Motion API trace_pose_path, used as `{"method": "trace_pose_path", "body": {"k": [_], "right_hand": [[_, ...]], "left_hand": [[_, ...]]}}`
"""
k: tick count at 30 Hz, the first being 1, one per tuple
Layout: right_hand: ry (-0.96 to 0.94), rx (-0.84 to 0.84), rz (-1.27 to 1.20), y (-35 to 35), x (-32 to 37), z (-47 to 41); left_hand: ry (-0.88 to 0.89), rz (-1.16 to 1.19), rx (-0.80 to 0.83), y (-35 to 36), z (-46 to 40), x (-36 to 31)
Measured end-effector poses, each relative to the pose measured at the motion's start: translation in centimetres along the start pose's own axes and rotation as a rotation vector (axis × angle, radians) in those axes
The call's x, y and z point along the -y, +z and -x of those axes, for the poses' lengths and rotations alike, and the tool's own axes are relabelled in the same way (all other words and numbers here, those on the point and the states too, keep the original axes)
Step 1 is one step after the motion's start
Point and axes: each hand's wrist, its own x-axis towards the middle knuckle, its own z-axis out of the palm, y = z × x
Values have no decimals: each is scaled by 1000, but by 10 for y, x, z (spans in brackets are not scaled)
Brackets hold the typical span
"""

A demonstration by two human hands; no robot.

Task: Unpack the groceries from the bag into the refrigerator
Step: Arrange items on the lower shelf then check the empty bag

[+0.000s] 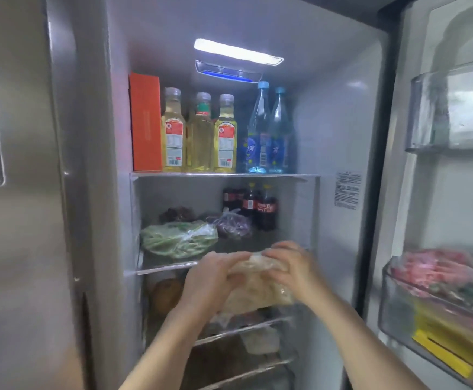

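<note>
Open refrigerator (342, 136), interior light on. Left hand (210, 280) and right hand (286, 266) both gripping a clear plastic bag of pale beige food (257, 288), fingers curled round its top from either side; bag held in front of the second shelf's front edge (167, 268), contents blurred, kind not determinable. Top shelf, left to right: orange box (145, 122), print too faint to read; three bottles of yellow liquid (198, 136) with red-and-white labels and barcodes, text illegible; two blue-capped clear bottles (269, 130) with blue labels, characters not readable. Second shelf: bagged green vegetables (179, 237) at left, bag of dark purple produce (232, 225) just beside, cola bottles (257, 206) with red labels in white script at back, brand lettering too blurred to confirm. White sticker (348, 190) with fine print on right inner wall, unreadable. Door bin (393, 305) at right holding red-wrapped packs and yellow packaging; motion-blurred.
</note>
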Motion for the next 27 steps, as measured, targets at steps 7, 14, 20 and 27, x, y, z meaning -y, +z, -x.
{"method": "trace_pose_path", "body": {"k": [7,14,20,27], "right_hand": [[28,-49,-16,-12,-12,-94],[123,-2,-102,26,-53,-144],[130,123,108,54,-71,-148],[129,-9,472,84,-53,-122]], "left_hand": [[-75,-184,-55,-3,-93,17],[58,-245,69,35,-147,56],[-38,-292,-167,58,-144,61],[-2,-380,-44,88,-130,52]]}}
